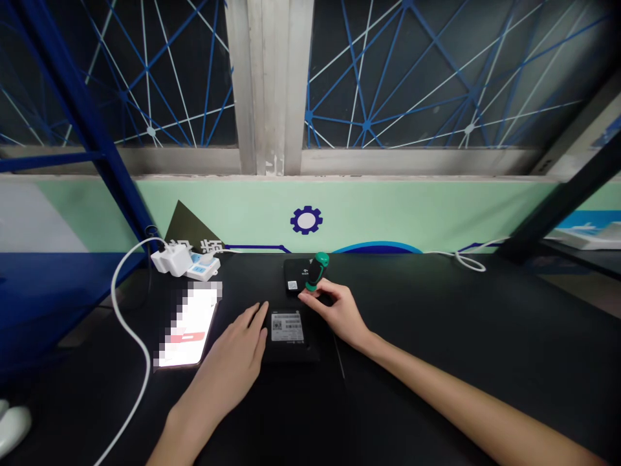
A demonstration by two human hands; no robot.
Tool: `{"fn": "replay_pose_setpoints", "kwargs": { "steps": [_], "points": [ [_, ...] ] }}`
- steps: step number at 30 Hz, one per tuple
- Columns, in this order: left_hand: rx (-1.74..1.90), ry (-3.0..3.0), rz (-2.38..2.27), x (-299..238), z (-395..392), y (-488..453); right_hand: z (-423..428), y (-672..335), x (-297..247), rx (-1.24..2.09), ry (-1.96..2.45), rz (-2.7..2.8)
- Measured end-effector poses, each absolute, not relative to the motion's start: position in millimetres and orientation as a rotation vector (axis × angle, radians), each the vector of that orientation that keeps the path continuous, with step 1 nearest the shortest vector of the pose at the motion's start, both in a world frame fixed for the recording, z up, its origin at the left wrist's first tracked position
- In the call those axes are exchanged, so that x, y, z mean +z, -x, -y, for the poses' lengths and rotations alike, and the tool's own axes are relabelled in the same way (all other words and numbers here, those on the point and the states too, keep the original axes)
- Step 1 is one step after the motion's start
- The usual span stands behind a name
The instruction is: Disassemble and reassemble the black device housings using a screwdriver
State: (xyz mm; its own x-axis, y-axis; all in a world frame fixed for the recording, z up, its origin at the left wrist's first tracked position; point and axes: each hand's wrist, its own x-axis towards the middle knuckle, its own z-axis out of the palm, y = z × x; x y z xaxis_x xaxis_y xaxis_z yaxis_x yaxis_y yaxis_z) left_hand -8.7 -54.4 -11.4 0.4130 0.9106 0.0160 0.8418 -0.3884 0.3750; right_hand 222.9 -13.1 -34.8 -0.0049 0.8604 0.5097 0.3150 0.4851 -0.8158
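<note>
A flat black box-shaped device (291, 353) with a white printed label (287, 327) lies on the black table in front of me. My left hand (239, 346) rests flat at the device's left edge, its fingers stretched out and holding nothing. Beyond the device's far right corner, my right hand (339, 309) has thumb and fingers pinched at the lower end of a screwdriver (317, 270). The screwdriver's green and black handle stands nearly upright; its tip is hidden. Behind it lies a smaller black case (292, 268) with a small square code on it.
A phone with a bright screen (189, 327) lies to the left. Behind it is a white power strip (202, 265) with a plugged adapter (173, 259) and a white cable (141, 336). A white mouse-like object (13, 427) sits far left. Wall and windows close off the back.
</note>
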Motion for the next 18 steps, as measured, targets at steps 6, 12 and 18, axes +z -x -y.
{"fn": "replay_pose_setpoints", "kwargs": {
  "steps": [6, 12, 18],
  "points": [
    [0.333, -2.393, -1.512, -13.9, 52.5, 9.4, 15.8, -221.8, -30.4, 0.675, 1.043, 1.526],
    [0.349, -2.382, -1.506, -13.9, 52.2, 9.9, 17.7, -222.1, -28.6, 0.683, 1.037, 1.555],
    [0.31, -2.388, -1.512, -13.4, 53.3, 11.0, 18.8, -220.9, -27.4, 0.668, 1.032, 1.577]
  ]
}}
